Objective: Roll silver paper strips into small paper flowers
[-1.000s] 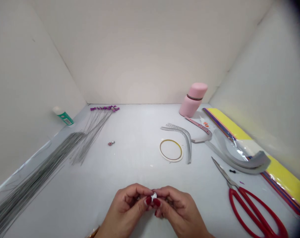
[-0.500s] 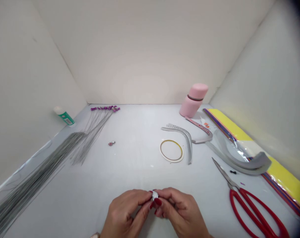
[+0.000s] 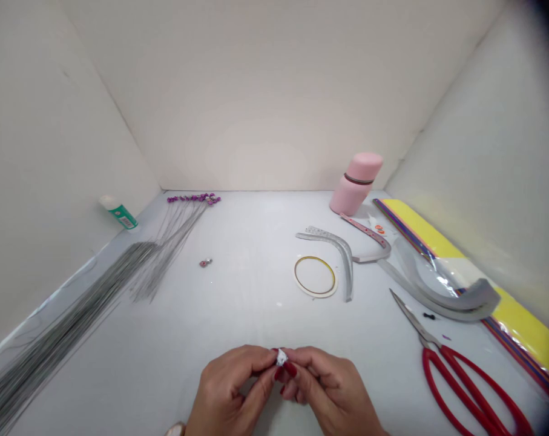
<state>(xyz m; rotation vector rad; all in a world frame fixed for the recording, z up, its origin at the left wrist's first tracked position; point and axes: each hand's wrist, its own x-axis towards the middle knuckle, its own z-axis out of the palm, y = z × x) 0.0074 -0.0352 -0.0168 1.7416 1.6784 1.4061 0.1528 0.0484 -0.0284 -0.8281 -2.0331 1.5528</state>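
Between my fingertips at the bottom centre is a small crumpled silvery-white piece (image 3: 281,358), perhaps paper or foil; most of it is covered by the fingers. My left hand (image 3: 238,384) pinches it from the left with thumb and forefinger. From the right, my right hand (image 3: 331,384) pinches the same piece, its red-nailed thumb across the front. Both hands are closed and meet just above the table. Ahead of them on the table lie a thin roll of tape (image 3: 295,284) and a tiny pinkish-silver bit (image 3: 205,263).
Scissors with red handles (image 3: 460,381) lie right. Grey wires (image 3: 69,321) and purple-tipped wires (image 3: 183,224) lie left, near a green-white tube (image 3: 122,215). Beyond the tape are curved silver strips (image 3: 342,251), a pink bottle (image 3: 356,184), a clear curled strip (image 3: 460,306) and packaged coloured sheets (image 3: 519,315).
The fingers have shifted slightly around the silvery-white piece, which now shows a more crumpled, pointed shape. Both hands stay in nearly the same place.
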